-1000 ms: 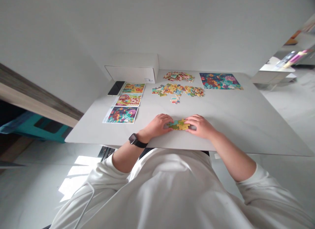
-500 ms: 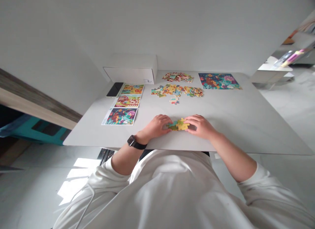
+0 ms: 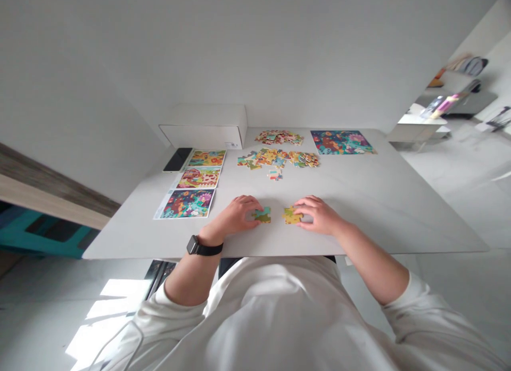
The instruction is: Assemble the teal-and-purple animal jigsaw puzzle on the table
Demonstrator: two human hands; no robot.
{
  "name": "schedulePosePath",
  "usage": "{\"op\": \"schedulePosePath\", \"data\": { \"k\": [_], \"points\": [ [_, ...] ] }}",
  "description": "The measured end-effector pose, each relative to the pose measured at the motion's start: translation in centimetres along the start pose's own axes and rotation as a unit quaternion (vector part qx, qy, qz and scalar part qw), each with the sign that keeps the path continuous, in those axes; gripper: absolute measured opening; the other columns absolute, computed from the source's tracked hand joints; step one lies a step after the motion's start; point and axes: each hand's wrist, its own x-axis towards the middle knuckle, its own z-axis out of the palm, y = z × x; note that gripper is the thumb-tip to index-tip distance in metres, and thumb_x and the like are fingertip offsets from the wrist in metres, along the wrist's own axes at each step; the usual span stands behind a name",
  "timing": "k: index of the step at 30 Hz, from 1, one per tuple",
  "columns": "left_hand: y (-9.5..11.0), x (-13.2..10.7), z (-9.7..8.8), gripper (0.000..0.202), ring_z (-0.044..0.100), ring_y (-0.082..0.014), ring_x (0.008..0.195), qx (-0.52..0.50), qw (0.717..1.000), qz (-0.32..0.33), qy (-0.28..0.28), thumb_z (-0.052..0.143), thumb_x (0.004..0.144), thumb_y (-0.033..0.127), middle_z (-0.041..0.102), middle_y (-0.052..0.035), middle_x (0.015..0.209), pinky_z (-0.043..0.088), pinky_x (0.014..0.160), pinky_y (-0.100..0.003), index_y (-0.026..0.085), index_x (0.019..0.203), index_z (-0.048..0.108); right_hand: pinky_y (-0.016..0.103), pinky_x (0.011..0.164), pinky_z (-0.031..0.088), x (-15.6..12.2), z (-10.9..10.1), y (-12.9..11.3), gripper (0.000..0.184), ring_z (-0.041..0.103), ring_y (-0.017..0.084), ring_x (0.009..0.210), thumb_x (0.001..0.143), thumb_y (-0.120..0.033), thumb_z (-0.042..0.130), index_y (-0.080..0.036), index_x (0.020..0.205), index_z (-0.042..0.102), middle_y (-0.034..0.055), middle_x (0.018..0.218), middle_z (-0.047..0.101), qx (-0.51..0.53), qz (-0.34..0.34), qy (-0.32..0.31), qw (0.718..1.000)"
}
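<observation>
Near the table's front edge, my left hand (image 3: 241, 215) has its thumb and fingers around a green and teal puzzle piece (image 3: 263, 215). My right hand (image 3: 318, 215) grips a yellow puzzle piece (image 3: 292, 215) by its right side. A gap of bare tabletop lies between the two pieces. Ahead of my hands is a small puzzle piece with red and teal (image 3: 275, 174). Behind it spread yellow and green puzzle pieces (image 3: 273, 157), and farther back sits a heap of pink and red puzzle pieces (image 3: 279, 137).
At the left lies a sheet with three printed pictures (image 3: 187, 204), with a dark phone (image 3: 178, 160) beside it. A white box (image 3: 202, 135) stands against the wall. A finished-looking colourful picture (image 3: 342, 142) lies at the back right of the white table (image 3: 379, 211).
The two puzzle pieces touched or nearly touched before; now they are apart, my left hand farther left with the green one. The camera view has also shifted.
</observation>
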Motion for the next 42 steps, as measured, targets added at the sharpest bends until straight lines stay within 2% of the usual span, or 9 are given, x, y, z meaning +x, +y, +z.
{"op": "schedulePosePath", "data": {
  "k": [9,14,18,25,28,31,35,38,42],
  "points": [
    [-0.2,-0.2,-0.1,0.034,0.071,-0.0294,0.119,0.003,1.000,0.006,0.002,0.080,0.085,0.034,0.078,-0.0078,0.124,0.053,0.111,-0.047,0.032,0.119,0.079,0.048,0.099,0.060,0.3,-0.2,-0.4,0.023,0.075,0.028,0.109,0.088,-0.025,0.088,-0.030,0.110,0.082,0.0066,0.117,0.081,0.004,-0.003,-0.008,1.000],
    [0.2,-0.1,-0.6,0.033,0.070,-0.0296,0.124,-0.024,0.999,0.005,0.028,0.078,0.091,0.039,0.076,-0.0100,0.129,0.054,0.114,-0.046,0.030,0.123,0.077,0.048,0.102,0.062,0.6,-1.0,-0.5,0.036,0.075,0.029,0.115,0.092,-0.032,0.085,-0.031,0.127,0.078,0.0096,0.128,0.077,0.006,0.001,0.011,1.000],
    [-0.1,0.5,-2.9,0.032,0.072,-0.0284,0.124,-0.037,0.993,-0.035,0.109,0.067,0.101,0.045,0.075,-0.0110,0.132,0.055,0.115,-0.045,0.029,0.128,0.076,0.051,0.103,0.063,1.7,-3.4,-0.1,0.029,0.075,0.030,0.117,0.101,-0.035,0.073,-0.032,0.130,0.078,0.0109,0.130,0.076,-0.003,0.007,0.055,0.998],
    [-3.8,4.3,-7.3,0.034,0.076,-0.0254,0.102,-0.026,0.964,-0.156,0.213,0.069,0.094,0.040,0.081,-0.0079,0.109,0.058,0.096,-0.038,0.024,0.124,0.074,0.051,0.106,0.062,5.8,-7.4,1.7,0.021,0.075,0.031,0.116,0.103,-0.036,0.068,-0.031,0.119,0.081,0.0075,0.125,0.079,-0.022,0.031,0.096,0.995],
    [-5.9,7.3,-7.5,0.035,0.075,-0.0236,0.094,-0.003,0.949,-0.211,0.233,0.073,0.092,0.039,0.081,-0.0073,0.105,0.056,0.090,-0.035,0.023,0.123,0.074,0.047,0.099,0.064,7.5,-5.8,3.5,0.020,0.077,0.029,0.108,0.101,-0.035,0.067,-0.029,0.115,0.081,0.0077,0.118,0.081,0.008,0.062,0.135,0.989],
    [-7.9,10.4,-6.6,0.039,0.074,-0.0242,0.099,0.038,0.938,-0.278,0.205,0.075,0.091,0.036,0.080,-0.0092,0.112,0.056,0.093,-0.034,0.021,0.126,0.073,0.039,0.084,0.065,8.0,-2.4,5.7,0.022,0.078,0.024,0.091,0.100,-0.032,0.063,-0.026,0.112,0.081,0.0087,0.109,0.082,0.052,0.136,0.172,0.974],
    [-9.9,13.8,-5.1,0.047,0.071,-0.0293,0.118,0.096,0.932,-0.322,0.137,0.073,0.093,0.040,0.076,-0.0147,0.130,0.055,0.102,-0.037,0.017,0.135,0.072,0.035,0.081,0.063,7.4,0.9,7.8,0.020,0.076,0.020,0.082,0.094,-0.024,0.065,-0.024,0.107,0.081,0.0078,0.105,0.082,0.067,0.188,0.129,0.971],
    [-11.1,15.5,-4.4,0.054,0.070,-0.0353,0.122,0.137,0.921,-0.353,0.094,0.073,0.093,0.047,0.070,-0.0212,0.139,0.056,0.102,-0.041,0.014,0.136,0.073,0.033,0.081,0.063,7.0,1.3,8.4,0.020,0.075,0.019,0.081,0.095,-0.024,0.066,-0.025,0.107,0.082,0.0066,0.102,0.082,0.078,0.200,0.122,0.969],
    [-12.5,16.7,-4.4,0.048,0.068,-0.0358,0.120,0.146,0.924,-0.352,0.034,0.076,0.092,0.045,0.071,-0.0225,0.131,0.054,0.105,-0.042,0.010,0.124,0.077,0.032,0.080,0.062,7.0,0.8,8.3,0.021,0.075,0.019,0.081,0.097,-0.025,0.065,-0.025,0.110,0.082,0.0071,0.103,0.082,0.085,0.202,0.137,0.966]
  ]
}}
